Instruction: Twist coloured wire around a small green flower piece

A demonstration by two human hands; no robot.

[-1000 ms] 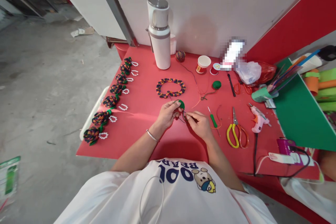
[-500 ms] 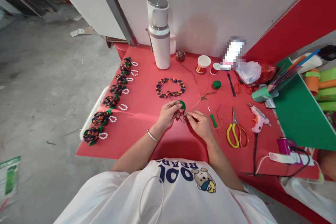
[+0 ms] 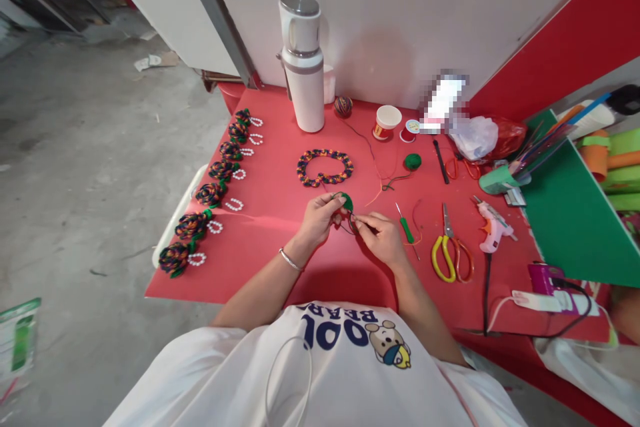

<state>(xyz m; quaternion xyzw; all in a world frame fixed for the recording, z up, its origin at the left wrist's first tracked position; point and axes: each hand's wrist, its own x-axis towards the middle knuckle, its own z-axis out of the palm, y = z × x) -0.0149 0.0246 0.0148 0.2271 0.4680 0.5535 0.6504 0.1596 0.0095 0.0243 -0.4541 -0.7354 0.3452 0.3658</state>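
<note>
My left hand (image 3: 320, 217) pinches a small green yarn piece (image 3: 347, 201) between thumb and fingers, above the red tabletop. Close beside it, my right hand (image 3: 381, 237) is closed in a pinch on a thin dark strand of yarn (image 3: 353, 221) that runs from the green piece. Whether a needle is also in those fingers is too small to tell. Just beyond my hands lies a braided multicoloured yarn ring (image 3: 325, 168). To the right of my right hand rests a green-handled crochet hook (image 3: 406, 229), with an orange thread around it.
Yarn flowers (image 3: 211, 194) with white bead loops line the left edge. At the back stand a white thermos (image 3: 307, 90), a multicoloured yarn ball (image 3: 343, 106) and a paper cup (image 3: 387, 123). Rightward lie a green yarn ball (image 3: 413, 161), yellow-handled scissors (image 3: 444, 259) and a pink glue gun (image 3: 495, 230).
Both hands stay almost in place with the same hold. My right fingers have shifted very slightly at the strand; nothing else on the table has moved.
</note>
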